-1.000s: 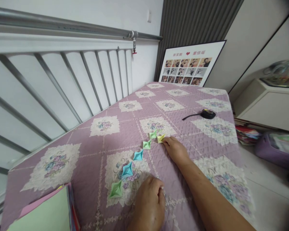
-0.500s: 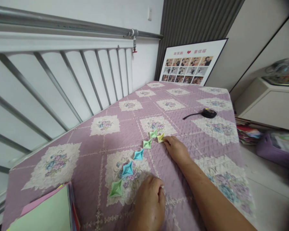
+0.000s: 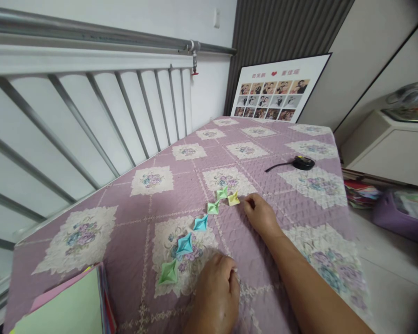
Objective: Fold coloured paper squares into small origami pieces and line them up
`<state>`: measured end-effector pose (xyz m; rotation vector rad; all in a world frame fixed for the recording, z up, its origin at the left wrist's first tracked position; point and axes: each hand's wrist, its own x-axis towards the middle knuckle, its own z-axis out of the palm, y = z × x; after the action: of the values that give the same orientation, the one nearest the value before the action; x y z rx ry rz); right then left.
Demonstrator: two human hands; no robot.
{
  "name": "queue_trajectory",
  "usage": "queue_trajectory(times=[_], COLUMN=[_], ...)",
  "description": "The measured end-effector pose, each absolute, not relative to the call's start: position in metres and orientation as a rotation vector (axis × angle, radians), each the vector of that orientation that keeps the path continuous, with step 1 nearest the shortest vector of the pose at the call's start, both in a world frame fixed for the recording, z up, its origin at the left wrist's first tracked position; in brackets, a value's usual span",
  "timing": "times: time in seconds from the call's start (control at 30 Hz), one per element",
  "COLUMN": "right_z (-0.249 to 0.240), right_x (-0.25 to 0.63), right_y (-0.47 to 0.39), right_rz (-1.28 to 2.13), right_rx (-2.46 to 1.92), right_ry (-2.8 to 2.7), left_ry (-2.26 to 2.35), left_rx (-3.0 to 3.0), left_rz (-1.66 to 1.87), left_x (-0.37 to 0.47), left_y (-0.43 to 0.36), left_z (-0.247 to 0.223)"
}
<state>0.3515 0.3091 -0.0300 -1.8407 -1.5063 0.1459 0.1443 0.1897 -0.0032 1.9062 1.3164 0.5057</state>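
Note:
Folded paper shapes like small boats lie in a slanting row on the purple quilted cover. The row runs from a larger green paper boat (image 3: pixel 168 272) at the near end through a blue paper boat (image 3: pixel 184 244) and a smaller blue one (image 3: pixel 200 223) to two light green ones (image 3: pixel 213 208). Beside the far end sits a yellow paper boat (image 3: pixel 233 199). Just right of it, a little apart, my right hand (image 3: pixel 261 214) is closed with nothing visible in it. My left hand (image 3: pixel 216 293) rests curled on the cover, right of the near boats, with no object showing.
A stack of coloured paper (image 3: pixel 64 301) lies at the near left. A black tape measure (image 3: pixel 303 162) with a strap is at the far right of the quilted cover (image 3: pixel 181 192). A radiator (image 3: pixel 101 116) runs along the left; a photo board (image 3: pixel 278 88) leans behind.
My right hand has let go of the yellow paper boat and drawn back slightly to the right. The left hand and the other paper boats have stayed in place.

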Motion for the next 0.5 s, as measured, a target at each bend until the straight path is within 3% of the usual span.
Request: queue_trajectory(times=[0.5], right_z=[-0.0265], right_x=[0.3540], right_y=[0.3093], right_rz=[0.230], right_rx=[-1.812], right_ry=[-1.392], left_ry=[1.306], left_rx=[1.899], left_rz=[0.505], left_x=[0.1434], left_y=[0.1895], left_z=[-0.0031])
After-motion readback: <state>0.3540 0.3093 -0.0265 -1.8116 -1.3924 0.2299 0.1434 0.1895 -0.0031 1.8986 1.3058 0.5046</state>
